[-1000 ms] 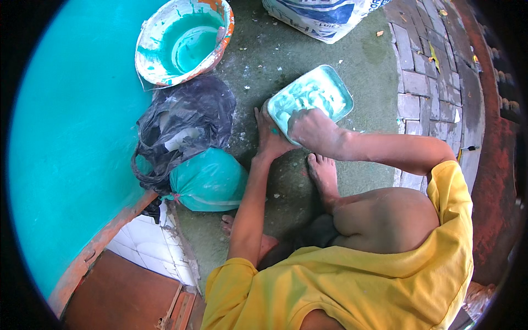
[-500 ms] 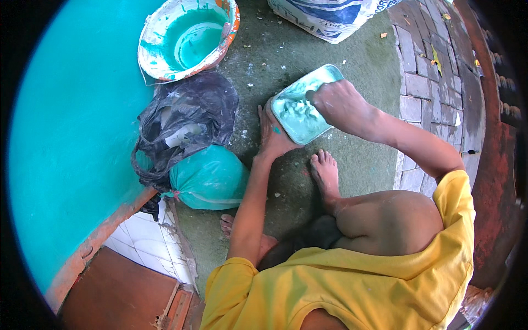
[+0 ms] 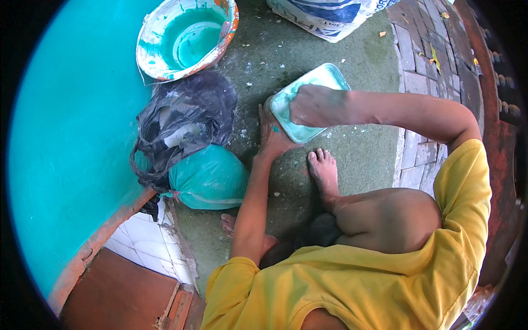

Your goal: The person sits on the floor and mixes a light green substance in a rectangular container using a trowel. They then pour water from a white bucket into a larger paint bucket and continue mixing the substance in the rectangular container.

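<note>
A squarish pale tub (image 3: 304, 136) with rounded corners sits on the ground in front of me, with thick mint-green paste (image 3: 282, 102) inside. My left hand (image 3: 275, 136) is wrapped round its near left side, thumb and fingers spread along the wall; a green smear marks the back of the hand. Over the tub, my right hand (image 3: 318, 105) is closed in a fist, its knuckles turned up. Whatever it grips, if anything, is hidden beneath it. The fist and wrist cover much of the paste.
A paint-stained bucket (image 3: 147, 60) with green liquid stands at upper left. Below it lie a black plastic bag (image 3: 212, 102) and a tied green bag (image 3: 212, 179). A white sack (image 3: 330, 25) stands at the far side. A turquoise wall (image 3: 71, 126) borders the left; paving bricks (image 3: 415, 82) lie right.
My right fist has moved left and slightly down across the tub, with the forearm now nearly level and the elbow raised. My left hand keeps its hold; the tub has hardly shifted.
</note>
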A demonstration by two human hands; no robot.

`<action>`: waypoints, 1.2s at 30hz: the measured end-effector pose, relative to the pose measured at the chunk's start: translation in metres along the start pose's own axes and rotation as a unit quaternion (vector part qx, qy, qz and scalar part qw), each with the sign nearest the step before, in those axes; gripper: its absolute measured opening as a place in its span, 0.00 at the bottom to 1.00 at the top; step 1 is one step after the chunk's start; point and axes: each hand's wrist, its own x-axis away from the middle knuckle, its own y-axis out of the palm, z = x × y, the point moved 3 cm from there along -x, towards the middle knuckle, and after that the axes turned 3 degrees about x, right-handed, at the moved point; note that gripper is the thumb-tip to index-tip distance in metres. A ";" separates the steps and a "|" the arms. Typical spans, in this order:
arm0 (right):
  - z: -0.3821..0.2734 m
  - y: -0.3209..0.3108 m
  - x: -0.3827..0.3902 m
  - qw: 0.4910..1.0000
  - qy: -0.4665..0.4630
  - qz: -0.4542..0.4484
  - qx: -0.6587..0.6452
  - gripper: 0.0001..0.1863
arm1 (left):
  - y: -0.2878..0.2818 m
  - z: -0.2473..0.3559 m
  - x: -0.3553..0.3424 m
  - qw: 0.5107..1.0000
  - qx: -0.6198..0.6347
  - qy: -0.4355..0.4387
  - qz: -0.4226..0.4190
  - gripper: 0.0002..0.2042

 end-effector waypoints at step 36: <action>-0.014 0.014 -0.008 0.983 0.090 -0.151 0.043 0.05 | -0.016 0.017 -0.003 0.996 0.015 0.062 0.069 0.66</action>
